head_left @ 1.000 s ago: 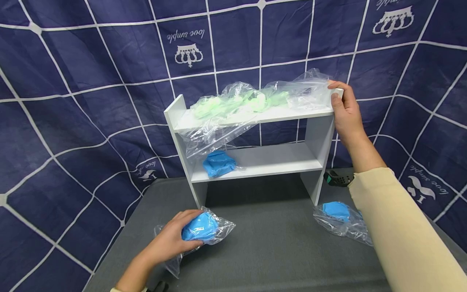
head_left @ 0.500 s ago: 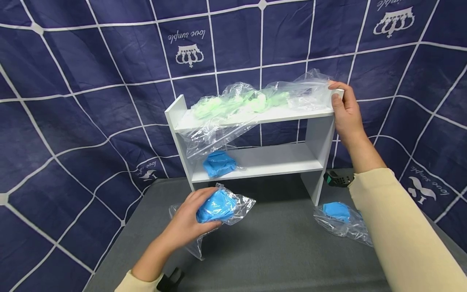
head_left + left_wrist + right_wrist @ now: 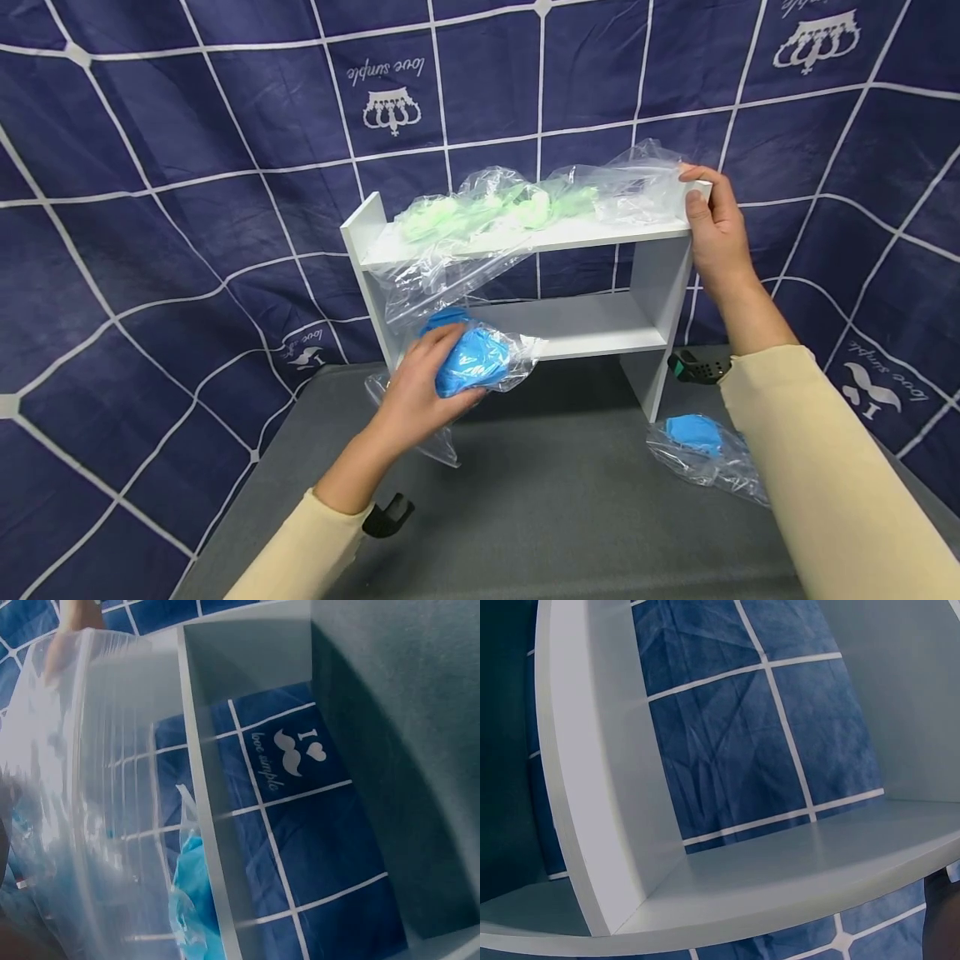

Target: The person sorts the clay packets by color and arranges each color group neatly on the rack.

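My left hand (image 3: 420, 392) holds a bright blue bundle (image 3: 474, 362) in a clear plastic bag, fingers over its top and thumb below. The loose bag end hangs under my palm. The bundle is in front of the white shelf unit's lower board (image 3: 592, 321), overlapping another blue bundle (image 3: 444, 317) there. In the left wrist view, that blue bundle (image 3: 196, 900) shows beside the board. My right hand (image 3: 720, 237) grips the top of the shelf unit's right side panel, thumb in front. At the right wrist view's edge, only a dark part of the hand (image 3: 941, 919) shows.
Pale green bundles (image 3: 517, 208) in clear bags lie along the top board. One zip bag (image 3: 442, 287) droops over its front edge at left. A bagged blue bundle (image 3: 693, 435) lies on the grey table (image 3: 570, 517) at right, partly behind my sleeve.
My left hand has carried the bagged blue bundle up and rightward from near the table to the lower board's front edge. My right hand keeps its grip on the side panel.
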Available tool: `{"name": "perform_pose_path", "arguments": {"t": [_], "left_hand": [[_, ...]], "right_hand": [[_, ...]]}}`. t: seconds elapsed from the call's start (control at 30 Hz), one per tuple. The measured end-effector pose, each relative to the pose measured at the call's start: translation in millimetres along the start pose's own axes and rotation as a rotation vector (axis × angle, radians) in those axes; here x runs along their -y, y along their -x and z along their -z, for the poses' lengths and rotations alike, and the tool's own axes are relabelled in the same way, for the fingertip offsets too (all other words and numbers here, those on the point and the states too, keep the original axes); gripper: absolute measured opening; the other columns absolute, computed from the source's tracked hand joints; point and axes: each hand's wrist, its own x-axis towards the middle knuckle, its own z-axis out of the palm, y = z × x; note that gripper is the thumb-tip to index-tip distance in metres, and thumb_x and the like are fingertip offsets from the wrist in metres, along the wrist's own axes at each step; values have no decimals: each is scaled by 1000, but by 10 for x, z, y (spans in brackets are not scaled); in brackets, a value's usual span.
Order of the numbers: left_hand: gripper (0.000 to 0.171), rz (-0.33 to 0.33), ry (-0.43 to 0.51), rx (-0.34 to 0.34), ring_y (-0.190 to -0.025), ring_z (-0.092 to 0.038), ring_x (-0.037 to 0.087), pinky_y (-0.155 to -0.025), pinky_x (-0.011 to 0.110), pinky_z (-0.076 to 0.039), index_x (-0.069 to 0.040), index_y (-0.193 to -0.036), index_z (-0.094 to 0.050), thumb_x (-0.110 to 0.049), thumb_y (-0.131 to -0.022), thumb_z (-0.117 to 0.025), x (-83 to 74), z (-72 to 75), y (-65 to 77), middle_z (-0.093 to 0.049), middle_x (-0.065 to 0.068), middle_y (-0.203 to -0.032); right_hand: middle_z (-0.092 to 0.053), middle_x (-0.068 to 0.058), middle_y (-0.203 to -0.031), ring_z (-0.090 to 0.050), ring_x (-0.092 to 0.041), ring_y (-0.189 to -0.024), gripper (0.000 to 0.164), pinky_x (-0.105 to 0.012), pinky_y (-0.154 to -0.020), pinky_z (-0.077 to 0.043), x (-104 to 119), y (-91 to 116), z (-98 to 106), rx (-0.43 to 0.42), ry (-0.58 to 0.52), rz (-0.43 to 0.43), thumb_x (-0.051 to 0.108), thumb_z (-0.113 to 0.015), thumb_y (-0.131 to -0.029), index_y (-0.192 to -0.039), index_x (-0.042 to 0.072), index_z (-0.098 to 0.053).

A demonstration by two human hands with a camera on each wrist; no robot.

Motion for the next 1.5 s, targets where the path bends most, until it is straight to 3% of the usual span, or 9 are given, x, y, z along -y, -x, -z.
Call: {"name": "perform_pose_path", "arguments": {"t": [0.3, 0.5, 0.7, 0.97, 1.03, 1.1, 1.17, 1.27, 1.5], "left_hand": [[84, 66, -78, 60, -137, -46, 37, -113, 53, -39, -11, -150, -44, -40, -81, -81, 6, -171, -460, -49, 12, -150], [80, 171, -125, 133, -126, -58, 37, -104, 53, -47, -14, -151, -43, -48, -85, -73, 15, -275, -742, -57, 11, -144], [81, 284, -104, 176, -126, -59, 33, -102, 51, -49, -19, -154, -39, -54, -87, -70, 6, -414, -956, -60, 7, -142], [84, 268, -62, 156, -96, -68, 25, -87, 46, -55, -26, -156, -35, -54, -86, -72, 21, -581, -1114, -72, 5, -92], [87, 271, -59, 162, -96, -68, 26, -89, 47, -54, -27, -157, -31, -54, -86, -72, 23, -605, -1125, -72, 7, -95], [89, 279, -79, 178, -113, -65, 27, -99, 47, -51, -24, -158, -30, -54, -86, -73, 30, -623, -1125, -70, 6, -120], [91, 299, -116, 212, -128, -57, 29, -108, 47, -46, -20, -158, -29, -55, -85, -72, 42, -637, -1109, -58, 5, -143], [93, 312, -171, 270, -143, -43, 29, -119, 50, -34, -17, -158, -29, -59, -85, -70, 57, -655, -1092, -42, 3, -158], [94, 285, -203, 292, -147, -38, 29, -121, 53, -28, -17, -157, -31, -63, -84, -69, 51, -672, -1096, -40, 4, -160]], "right_hand": [[-47, -4, -152, -37, -12, -143, 23, -16, -110, -27, -20, 22, 20, -9, 53, -17, 15, -44, -105, -122, 21, -59], [-48, -3, -151, -38, -11, -142, 23, -16, -111, -27, -29, 25, 38, -13, 54, -6, 15, -45, -105, -124, 18, -59], [-50, -2, -150, -40, -11, -140, 23, -16, -110, -27, -27, 19, 39, -25, 51, 4, 15, -46, -105, -122, 19, -60], [-51, -2, -148, -42, -11, -137, 23, -16, -108, -30, -47, 40, 35, -24, 10, 13, 13, -46, -105, -121, 18, -61], [-51, -3, -148, -41, -12, -138, 22, -16, -108, -29, -43, 43, 28, -27, 7, 18, 14, -47, -105, -122, 17, -61], [-50, -3, -149, -40, -12, -139, 22, -16, -109, -29, -37, 41, 17, -25, 16, 18, 15, -46, -105, -122, 17, -60], [-50, -4, -150, -40, -12, -140, 22, -17, -110, -28, -32, 34, 2, -20, 13, 18, 14, -46, -105, -122, 16, -60], [-50, -4, -150, -40, -12, -141, 22, -17, -111, -27, -24, 23, -11, -22, 41, 19, 15, -46, -105, -122, 17, -60], [-51, -3, -148, -41, -11, -140, 23, -18, -111, -27, -10, 11, -12, -36, 73, 23, 15, -46, -105, -122, 19, -60]]}}
